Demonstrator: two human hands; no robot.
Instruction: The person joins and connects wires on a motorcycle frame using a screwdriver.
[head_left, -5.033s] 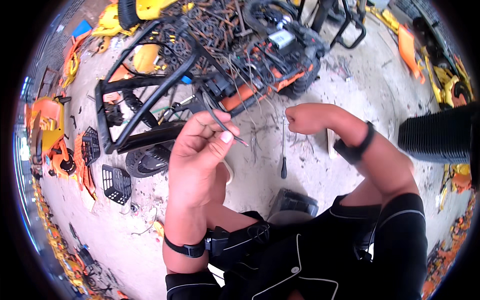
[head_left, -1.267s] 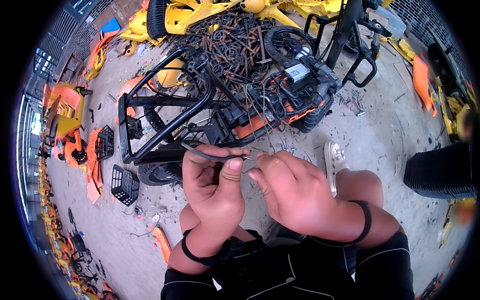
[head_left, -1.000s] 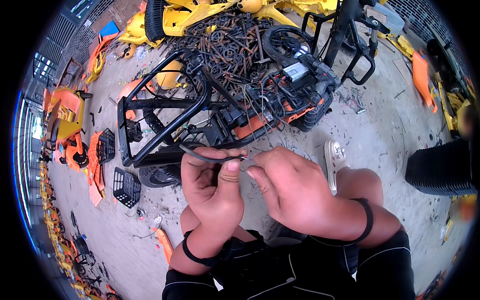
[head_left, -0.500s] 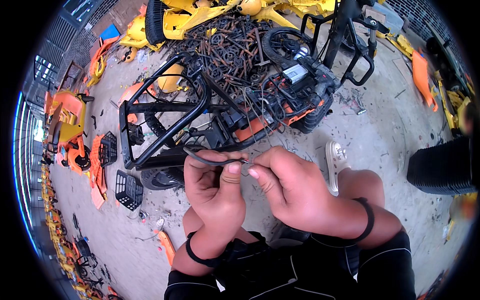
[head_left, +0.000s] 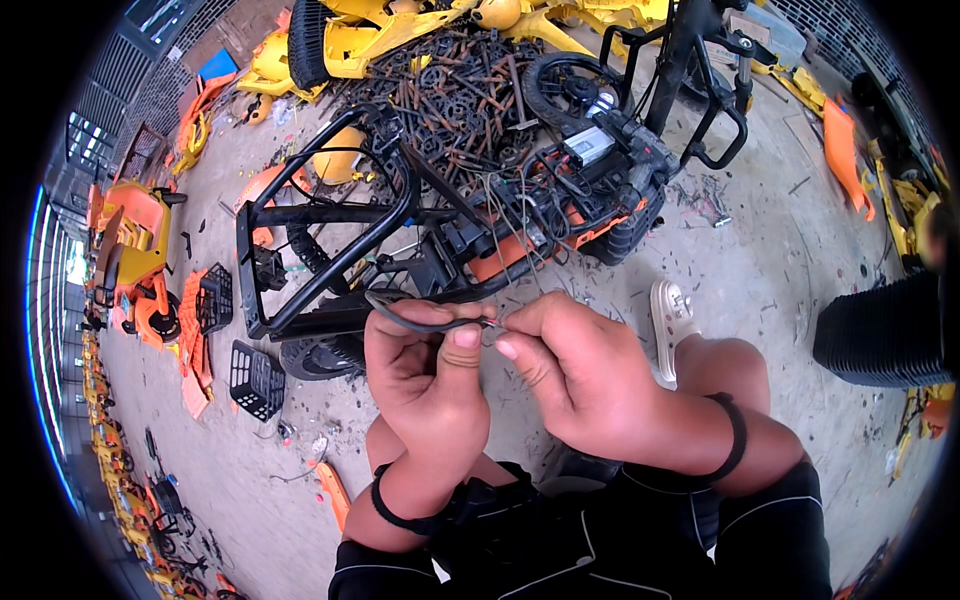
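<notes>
On the near side of the black vehicle frame (head_left: pixel 345 260), 2 hands meet: the left hand (head_left: pixel 432 392) has its fingers pinched around a dark cable (head_left: pixel 420 326), the right hand (head_left: pixel 600 390) pinches thin wires (head_left: pixel 492 322) at its end.

So there's a big heap of rusty metal parts (head_left: pixel 450 100) on the grey floor (head_left: pixel 800 430), with yellow body panels (head_left: pixel 400 45) sprawled right behind it. Over on the left, two black crates (head_left: pixel 256 380) sit near some orange scraps (head_left: pixel 190 340), plus a yellow-and-orange shell (head_left: pixel 145 240). A long orange panel (head_left: pixel 846 165) lies off to the right, above a black ribbed stack (head_left: pixel 880 335).
</notes>
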